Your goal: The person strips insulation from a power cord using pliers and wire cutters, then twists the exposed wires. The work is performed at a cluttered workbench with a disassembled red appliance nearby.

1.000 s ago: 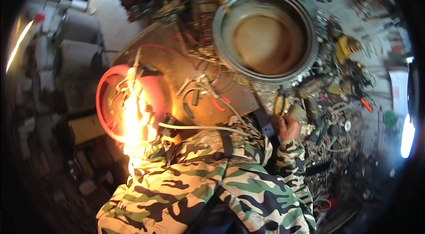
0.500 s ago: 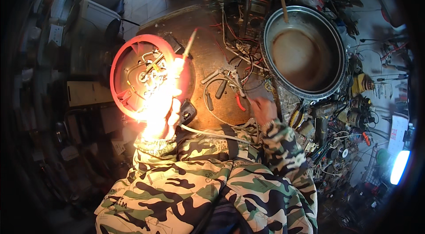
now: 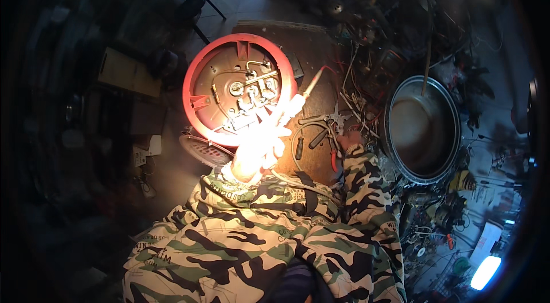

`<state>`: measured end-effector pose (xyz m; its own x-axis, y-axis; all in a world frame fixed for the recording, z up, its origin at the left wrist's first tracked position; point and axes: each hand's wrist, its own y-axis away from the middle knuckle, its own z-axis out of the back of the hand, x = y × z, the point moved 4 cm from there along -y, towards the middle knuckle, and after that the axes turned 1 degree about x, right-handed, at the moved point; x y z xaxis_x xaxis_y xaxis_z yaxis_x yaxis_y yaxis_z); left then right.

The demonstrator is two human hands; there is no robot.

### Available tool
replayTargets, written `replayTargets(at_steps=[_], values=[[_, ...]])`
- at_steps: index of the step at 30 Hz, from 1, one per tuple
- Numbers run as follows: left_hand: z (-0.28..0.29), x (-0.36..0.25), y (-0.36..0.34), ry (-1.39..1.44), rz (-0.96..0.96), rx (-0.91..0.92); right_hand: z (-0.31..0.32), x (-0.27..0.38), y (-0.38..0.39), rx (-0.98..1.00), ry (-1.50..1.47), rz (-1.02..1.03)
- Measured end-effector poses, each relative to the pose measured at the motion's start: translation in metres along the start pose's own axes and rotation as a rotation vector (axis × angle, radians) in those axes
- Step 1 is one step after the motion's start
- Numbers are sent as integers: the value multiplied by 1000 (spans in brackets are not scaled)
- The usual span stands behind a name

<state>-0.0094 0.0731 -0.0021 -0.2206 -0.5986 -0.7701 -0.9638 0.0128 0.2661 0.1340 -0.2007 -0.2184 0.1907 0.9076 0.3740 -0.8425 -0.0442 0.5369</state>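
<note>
My left hand, washed out by strong glare, is closed around a soldering iron whose pointed end slants up and right. Just beyond it lies a round appliance part with a red rim, its inside showing metal terminals, short wires and a crossbar. A pale cord runs from below my left hand across my lap. My right hand is low beside red-handled pliers; it is dim and its fingers are unclear. Dark-handled tools and a metal tool lie between the hands.
A large metal pot with a stick in it stands to the right. Cables and cluttered tools spread beyond it. A round vented part sits under the red rim's near left side. A bright lamp glows at lower right.
The view has shifted, so the bench items appear farther right or lower. The red-rimmed part looks more upright to view and less covered by glare. My left hand still grips the soldering iron.
</note>
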Motion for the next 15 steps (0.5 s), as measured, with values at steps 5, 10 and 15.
replayTargets(at_steps=[5,10,15], values=[[6,3,-11,3,7,36,10,-4,24,-92,-313,119],[9,2,-8,29,23,26,36,10,61,-354,-398,357],[8,7,-17,44,70,68,87,35,111,-798,-305,551]])
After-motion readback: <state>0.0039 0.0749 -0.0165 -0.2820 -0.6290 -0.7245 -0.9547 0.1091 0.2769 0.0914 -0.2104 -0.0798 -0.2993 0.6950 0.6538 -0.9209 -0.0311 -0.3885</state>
